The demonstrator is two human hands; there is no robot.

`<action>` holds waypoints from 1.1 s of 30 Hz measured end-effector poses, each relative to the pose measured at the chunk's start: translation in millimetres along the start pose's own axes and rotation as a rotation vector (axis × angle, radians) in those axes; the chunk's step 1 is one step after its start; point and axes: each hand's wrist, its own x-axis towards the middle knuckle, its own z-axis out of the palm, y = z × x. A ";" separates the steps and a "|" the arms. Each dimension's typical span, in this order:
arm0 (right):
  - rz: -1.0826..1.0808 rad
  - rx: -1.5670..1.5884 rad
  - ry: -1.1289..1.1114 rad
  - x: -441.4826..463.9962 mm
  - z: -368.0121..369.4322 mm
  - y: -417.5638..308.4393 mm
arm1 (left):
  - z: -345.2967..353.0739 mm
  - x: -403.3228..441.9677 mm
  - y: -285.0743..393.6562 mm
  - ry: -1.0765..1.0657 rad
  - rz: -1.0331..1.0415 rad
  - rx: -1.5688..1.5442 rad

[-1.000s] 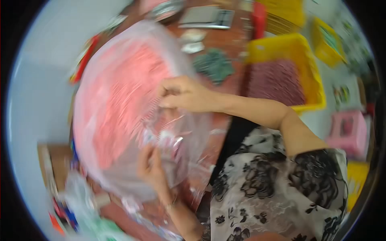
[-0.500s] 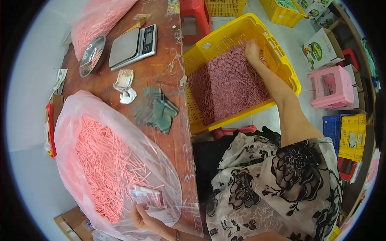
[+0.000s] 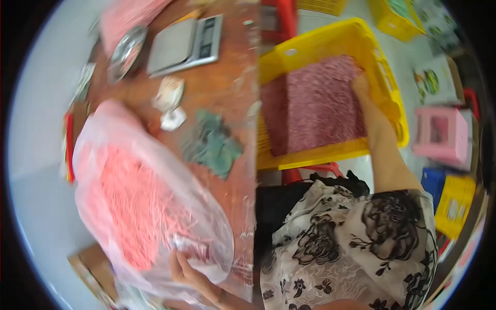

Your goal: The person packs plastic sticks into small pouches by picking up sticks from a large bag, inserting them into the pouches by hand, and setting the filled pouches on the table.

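My left hand (image 3: 183, 268) is at the lower end of a clear plastic bag (image 3: 111, 116) full of thin pink sticks (image 3: 134, 206). Its fingers look loosely apart, next to a small printed packet (image 3: 199, 251) lying in the bag's mouth; I see nothing held. Inside a yellow crate (image 3: 323, 161), my right hand (image 3: 360, 83) reaches down at the right edge of a heap of purplish-pink pieces (image 3: 323, 103). Its fingers are blurred and partly hidden against the heap, so their grip does not show.
On the brown table (image 3: 227, 88) are a digital scale (image 3: 178, 44), a metal bowl (image 3: 128, 54), a crumpled white tissue (image 3: 173, 119) and a green cloth (image 3: 217, 147). A pink stool (image 3: 440, 134) and a white carton (image 3: 436, 80) stand on the floor at right.
The view has shifted, so table and crate sit further right, and it is blurred. My right hand has moved from the heap's far corner down along its right edge. My left hand stays by the packet.
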 end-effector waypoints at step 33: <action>-2.740 0.141 0.161 -621.7 -30.6 -507.6 | -3.1 38.3 -118.9 0.374 0.251 -0.120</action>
